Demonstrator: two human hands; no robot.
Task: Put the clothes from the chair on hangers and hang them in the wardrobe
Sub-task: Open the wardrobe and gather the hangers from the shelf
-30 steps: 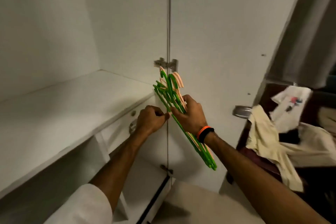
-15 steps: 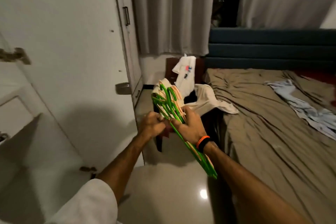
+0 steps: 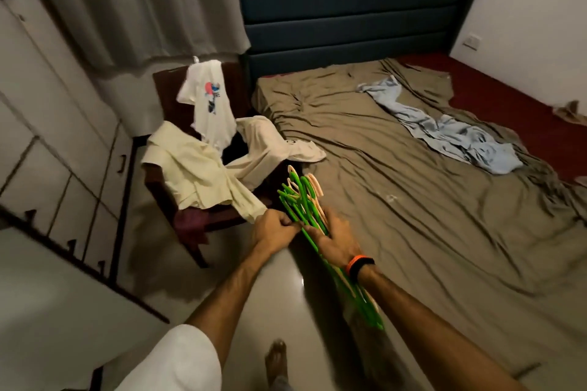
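A bundle of green and cream plastic hangers [image 3: 301,200] is held in front of me, hooks pointing away. My right hand [image 3: 336,238], with an orange and black band on the wrist, grips the bundle's middle. My left hand [image 3: 274,227] pinches it from the left side. Just beyond stands a dark wooden chair [image 3: 165,79]. A white printed T-shirt [image 3: 206,105] hangs over its back. A pale yellow shirt [image 3: 193,174] and a cream garment [image 3: 270,146] are draped across its seat and arms. The wardrobe's white doors [image 3: 47,149] are at the left.
A bed with a rumpled brown sheet [image 3: 413,200] and a light blue cloth [image 3: 451,133] fills the right side, under a dark blue headboard [image 3: 349,16]. Grey curtains [image 3: 127,3] hang behind the chair. Glossy floor [image 3: 247,311] and my bare foot [image 3: 274,359] lie below.
My view has swung from the wardrobe's inside to the chair and bed. Both hands have kept hold of the hangers and carried them toward the chair.
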